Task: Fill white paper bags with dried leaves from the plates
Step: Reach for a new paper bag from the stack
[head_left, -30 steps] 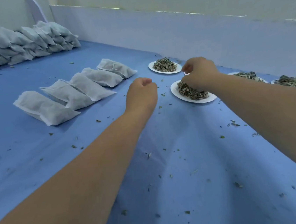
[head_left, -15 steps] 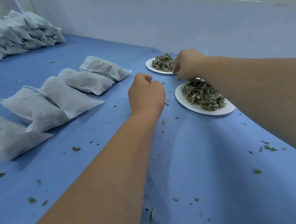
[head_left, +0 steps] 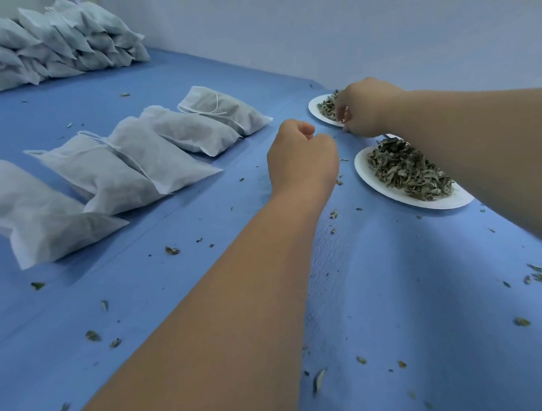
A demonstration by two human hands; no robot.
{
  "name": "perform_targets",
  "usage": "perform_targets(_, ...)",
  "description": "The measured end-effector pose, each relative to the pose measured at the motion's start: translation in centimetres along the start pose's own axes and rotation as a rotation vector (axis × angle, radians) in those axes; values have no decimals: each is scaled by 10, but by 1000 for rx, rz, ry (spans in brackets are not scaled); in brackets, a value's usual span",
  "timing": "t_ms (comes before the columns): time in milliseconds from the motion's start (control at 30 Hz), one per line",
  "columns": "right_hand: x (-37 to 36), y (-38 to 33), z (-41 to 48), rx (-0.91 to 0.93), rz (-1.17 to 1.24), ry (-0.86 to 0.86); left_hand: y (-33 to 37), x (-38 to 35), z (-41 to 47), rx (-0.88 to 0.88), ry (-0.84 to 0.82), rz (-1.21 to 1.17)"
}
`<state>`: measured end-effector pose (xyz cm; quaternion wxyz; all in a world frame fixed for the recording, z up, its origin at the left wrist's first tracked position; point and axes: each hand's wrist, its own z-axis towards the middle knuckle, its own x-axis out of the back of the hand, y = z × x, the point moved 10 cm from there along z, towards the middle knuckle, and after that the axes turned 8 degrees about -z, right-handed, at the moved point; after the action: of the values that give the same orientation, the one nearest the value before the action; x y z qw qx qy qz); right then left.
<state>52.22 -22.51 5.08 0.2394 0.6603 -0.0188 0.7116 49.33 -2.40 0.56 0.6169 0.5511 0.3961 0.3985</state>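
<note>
desk [head_left: 405, 291] in blue. left hand [head_left: 301, 155] clenched in a fist, nothing seen inside. right hand [head_left: 366, 108] curled at far plate's [head_left: 315, 113] rim; grasp cannot be told. dried leaves [head_left: 406, 171] heap the nearer plate [head_left: 364, 168]; filled white bags [head_left: 144, 155] lie left.

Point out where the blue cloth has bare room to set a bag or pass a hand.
Free: the strip between the stacked bags and the row of filled bags; the near cloth before that row and the near plate, leaf crumbs only. Crowded: the gap between row and plates, filled by the left hand, and the far plate, gripped by the right hand.
</note>
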Motion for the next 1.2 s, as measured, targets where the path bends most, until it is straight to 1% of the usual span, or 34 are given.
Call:
perform_targets(100, 1, -6, 0, 12, -36, 6, -1, 0, 2, 5, 16, 9)
perform_targets(200, 5, -17, -3, 40, -57, 6, -3, 6, 5, 23, 71, -45)
perform_targets(300, 14, -31, -13, 67, -25, 27, -5, 10, 5, 39, 104, -87)
perform_targets(367, 25, -45, -27, 92, 11, 78, 1, 14, 2, 31, 130, -109)
perform_targets(433, 34, -64, -46, 125, 61, 117, 10, 26, -4, 14, 215, -209)
perform_targets(500, 35, -82, -68, 144, 70, 91, 19, 41, -15, 14, 324, -370)
perform_targets(567, 38, -103, -91, 175, 22, 83, 30, 50, -28, 3, 348, -439)
perform_targets(633, 49, -119, -118, 210, 24, 120, 37, 64, -43, 1, 356, -399)
perform_targets(733, 65, -131, -165, 235, 68, 148, 35, 101, -82, -18, 419, -350)
perform_targets(800, 73, -140, -202, 267, 65, 157, 27, 122, -106, 26, 424, -262)
perform_targets(867, 80, -153, -243, 313, 61, 178, 16, 135, -128, 80, 403, -174)
perform_targets(967, 86, -161, -309, 343, 63, 230, 16, 140, -162, 79, 338, -69)
perform_targets(1133, 87, -140, -399, 291, 57, 238, 26, 123, -209, 75, 176, 127)
perform_targets(1200, 87, -126, -428, 257, 38, 248, 28, 115, -227, 99, 149, 168)
